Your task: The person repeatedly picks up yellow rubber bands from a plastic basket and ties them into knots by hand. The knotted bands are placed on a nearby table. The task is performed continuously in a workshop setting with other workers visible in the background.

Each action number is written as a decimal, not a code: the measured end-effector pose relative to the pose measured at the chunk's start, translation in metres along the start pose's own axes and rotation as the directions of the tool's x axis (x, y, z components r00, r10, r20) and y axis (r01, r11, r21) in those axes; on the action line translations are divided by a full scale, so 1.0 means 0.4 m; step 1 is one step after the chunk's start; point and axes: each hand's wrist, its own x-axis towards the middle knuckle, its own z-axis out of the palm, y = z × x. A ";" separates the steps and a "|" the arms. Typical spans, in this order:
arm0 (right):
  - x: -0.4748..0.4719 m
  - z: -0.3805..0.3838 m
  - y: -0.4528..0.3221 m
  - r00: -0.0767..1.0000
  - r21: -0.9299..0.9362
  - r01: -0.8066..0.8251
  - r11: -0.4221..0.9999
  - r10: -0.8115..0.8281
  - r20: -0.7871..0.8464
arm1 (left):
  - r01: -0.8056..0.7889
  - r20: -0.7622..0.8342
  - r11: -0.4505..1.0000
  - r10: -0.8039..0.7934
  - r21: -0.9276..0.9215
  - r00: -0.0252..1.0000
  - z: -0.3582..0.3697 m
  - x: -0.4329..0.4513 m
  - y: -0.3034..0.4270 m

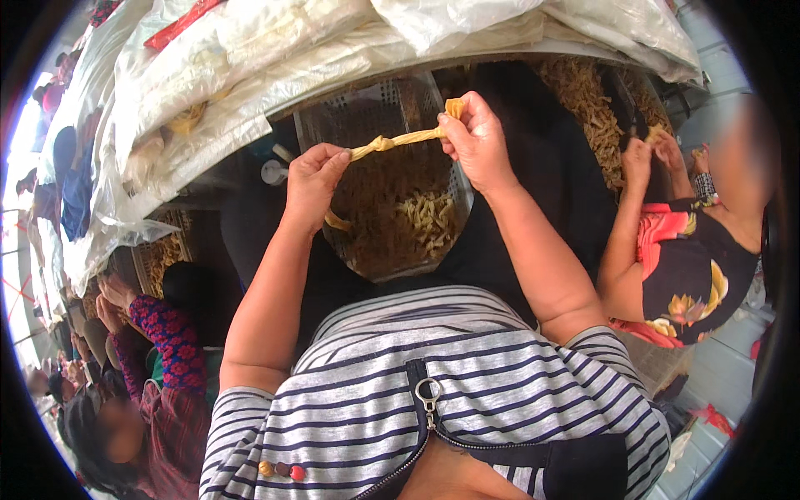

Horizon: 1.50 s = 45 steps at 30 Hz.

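Note:
A pale yellow, knotted strip (382,144), its material not certain, is stretched between my two hands above a plastic crate (462,187). My left hand (319,181) pinches one end between thumb and fingers. My right hand (475,140) grips the other end, and a folded yellow tip stands up past its thumb. The knot lies between the hands, nearer the left one. Below, a pile of similar yellow pieces (430,219) rests at the right side of the crate's brownish inside. Part of another yellow strip shows below my left hand.
A table covered with clear plastic sheeting (312,69) spans the far side. Co-workers sit close on both sides; one's hands (650,153) work at the right, another's (112,300) at the left. More yellowish pieces (587,119) lie in a container at the right.

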 end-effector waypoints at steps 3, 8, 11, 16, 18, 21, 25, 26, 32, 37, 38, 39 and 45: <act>0.101 0.034 0.013 0.985 -0.173 0.170 0.970 -0.172 0.006 | -0.023 -0.121 0.999 0.028 0.039 0.992 -0.007 0.068 0.018; 0.070 -0.009 0.130 0.980 -0.463 0.112 0.879 -0.174 -0.093 | 0.062 -0.206 0.966 -0.009 0.252 0.979 -0.058 0.061 -0.135; -0.036 0.077 -0.041 0.813 -0.816 0.513 0.265 -0.456 0.363 | -0.166 -0.026 0.902 0.192 0.399 0.981 -0.053 -0.016 -0.025; -0.104 0.112 -0.071 0.633 -0.271 -0.209 0.940 0.341 0.695 | -0.491 0.188 0.756 0.457 0.432 0.869 0.048 -0.017 0.104; -0.111 0.131 -0.123 0.722 -0.079 0.126 0.989 -0.037 0.691 | -0.124 0.170 0.941 0.072 0.315 0.983 -0.023 0.009 0.068; -0.119 0.170 -0.099 0.634 -0.446 0.759 0.474 -0.383 0.672 | 0.495 0.614 0.842 -0.278 -0.214 0.739 -0.025 -0.032 0.033; -0.125 0.177 -0.069 0.612 -0.366 0.779 0.510 -0.489 0.621 | 0.298 0.523 0.894 -0.087 -0.335 0.848 0.004 -0.054 0.005; -0.127 0.173 -0.065 0.615 -0.314 0.767 0.560 -0.500 0.609 | 0.232 0.493 0.906 -0.029 -0.355 0.869 0.003 -0.056 0.000; -0.105 0.155 -0.086 0.876 -0.467 0.416 0.780 -0.208 0.435 | -0.491 0.042 0.833 0.497 0.254 0.867 0.058 -0.105 0.037; -0.084 0.148 -0.045 0.895 -0.599 0.373 0.709 -0.104 0.434 | -0.349 0.215 0.821 0.279 0.452 0.936 0.070 -0.094 0.056; -0.089 0.150 -0.038 0.906 -0.585 0.351 0.731 -0.108 0.410 | -0.213 0.214 0.893 0.135 0.397 0.967 0.072 -0.083 0.061; -0.091 0.145 -0.003 0.926 -0.436 0.197 0.878 -0.020 0.378 | -0.172 0.221 0.961 0.123 0.219 0.968 0.072 -0.061 0.025; -0.060 0.146 0.017 0.981 -0.151 0.192 0.970 -0.192 0.017 | 0.398 0.451 0.881 -0.256 -0.256 0.855 -0.035 -0.014 -0.018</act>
